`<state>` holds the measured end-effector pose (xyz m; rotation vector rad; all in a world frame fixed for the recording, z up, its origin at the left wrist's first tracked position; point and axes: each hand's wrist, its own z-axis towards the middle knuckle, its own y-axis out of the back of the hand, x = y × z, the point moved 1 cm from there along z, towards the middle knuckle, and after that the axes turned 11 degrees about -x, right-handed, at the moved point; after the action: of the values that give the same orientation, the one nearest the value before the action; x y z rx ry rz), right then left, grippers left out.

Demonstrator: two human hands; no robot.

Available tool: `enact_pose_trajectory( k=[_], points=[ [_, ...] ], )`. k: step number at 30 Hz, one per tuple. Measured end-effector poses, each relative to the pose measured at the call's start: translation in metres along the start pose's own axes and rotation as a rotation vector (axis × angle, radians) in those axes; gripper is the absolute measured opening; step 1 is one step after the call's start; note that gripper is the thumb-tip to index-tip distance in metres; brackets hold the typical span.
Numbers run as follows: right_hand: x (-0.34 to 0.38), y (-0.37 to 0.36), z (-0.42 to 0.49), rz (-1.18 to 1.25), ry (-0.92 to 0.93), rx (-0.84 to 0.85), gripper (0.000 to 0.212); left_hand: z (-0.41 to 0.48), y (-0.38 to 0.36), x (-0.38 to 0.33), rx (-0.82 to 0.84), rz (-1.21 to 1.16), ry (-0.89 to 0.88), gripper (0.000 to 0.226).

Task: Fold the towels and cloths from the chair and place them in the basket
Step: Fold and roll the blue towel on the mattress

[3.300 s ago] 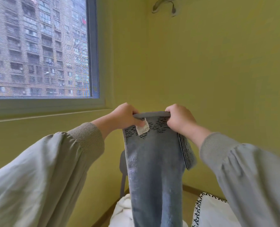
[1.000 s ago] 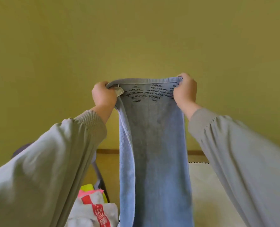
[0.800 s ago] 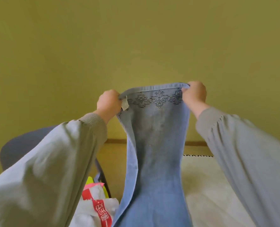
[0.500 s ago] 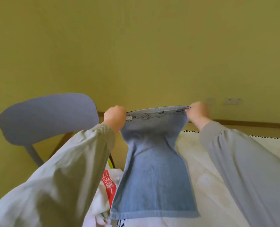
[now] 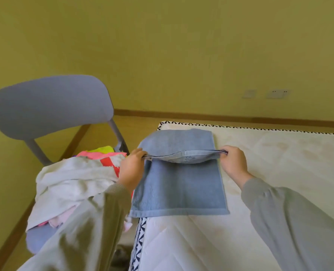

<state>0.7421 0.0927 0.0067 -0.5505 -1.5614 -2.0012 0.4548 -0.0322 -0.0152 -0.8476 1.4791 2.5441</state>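
Head view: the blue towel [image 5: 179, 184] lies on the bed [image 5: 279, 163], its far end doubled back. The left hand [image 5: 132, 169] and right hand [image 5: 233, 163] each pinch a corner of the raised edge, fingers clamped. The towel looks soft, light and limp, sagging between the grips, so the corners seem the best hold.

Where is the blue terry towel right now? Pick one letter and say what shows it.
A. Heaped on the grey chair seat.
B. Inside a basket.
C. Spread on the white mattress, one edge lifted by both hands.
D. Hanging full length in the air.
C: the blue terry towel lies flat on the white mattress, while the left hand and the right hand each pinch an end of its raised patterned edge.
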Motion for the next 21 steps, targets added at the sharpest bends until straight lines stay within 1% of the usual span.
enact_pose_trajectory(
  k=[2,3,4,5,7,8,9,10,12,13,15,17,19,21],
  points=[
    [-0.018,-0.002,-0.030,-0.011,0.044,-0.087,0.022,-0.027,-0.006,0.000,-0.088,-0.002,-0.056,0.025],
    [-0.029,-0.006,-0.045,-0.035,0.092,-0.096,0.022,-0.040,-0.011,0.002,-0.087,0.034,-0.113,0.026],
    [-0.041,-0.009,-0.060,-0.097,0.158,-0.060,0.021,-0.054,-0.018,0.005,0.001,0.096,-0.147,0.027],
    [-0.054,-0.014,-0.074,-0.196,0.226,0.033,0.021,-0.067,-0.026,0.009,0.124,0.177,-0.164,0.028],
    [-0.075,-0.024,-0.096,-0.467,0.309,0.321,0.025,-0.091,-0.038,0.019,0.385,0.350,-0.161,0.034],
    [-0.083,-0.028,-0.104,-0.584,0.328,0.409,0.026,-0.101,-0.041,0.022,0.467,0.441,-0.156,0.037],
    [-0.089,-0.031,-0.110,-0.645,0.349,0.426,0.025,-0.109,-0.044,0.025,0.484,0.507,-0.156,0.038],
    [-0.089,-0.034,-0.114,-0.672,0.379,0.410,0.023,-0.113,-0.044,0.024,0.458,0.550,-0.170,0.037],
    [-0.088,-0.041,-0.116,-0.690,0.472,0.321,0.020,-0.116,-0.041,0.019,0.342,0.608,-0.240,0.029],
    [-0.087,-0.045,-0.115,-0.662,0.540,0.253,0.024,-0.115,-0.039,0.016,0.296,0.631,-0.279,0.024],
    [-0.085,-0.045,-0.112,-0.566,0.696,0.124,0.027,-0.112,-0.035,0.017,0.174,0.582,-0.340,0.020],
    [-0.079,-0.038,-0.111,-0.454,0.770,0.059,0.017,-0.110,-0.031,0.020,0.109,0.515,-0.438,0.021],
    [-0.080,-0.036,-0.107,-0.417,0.771,0.035,0.015,-0.111,-0.032,0.025,0.138,0.487,-0.543,0.024],
    [-0.085,-0.038,-0.107,-0.476,0.700,0.088,0.026,-0.113,-0.034,0.026,0.232,0.531,-0.545,0.033]
  ],
)
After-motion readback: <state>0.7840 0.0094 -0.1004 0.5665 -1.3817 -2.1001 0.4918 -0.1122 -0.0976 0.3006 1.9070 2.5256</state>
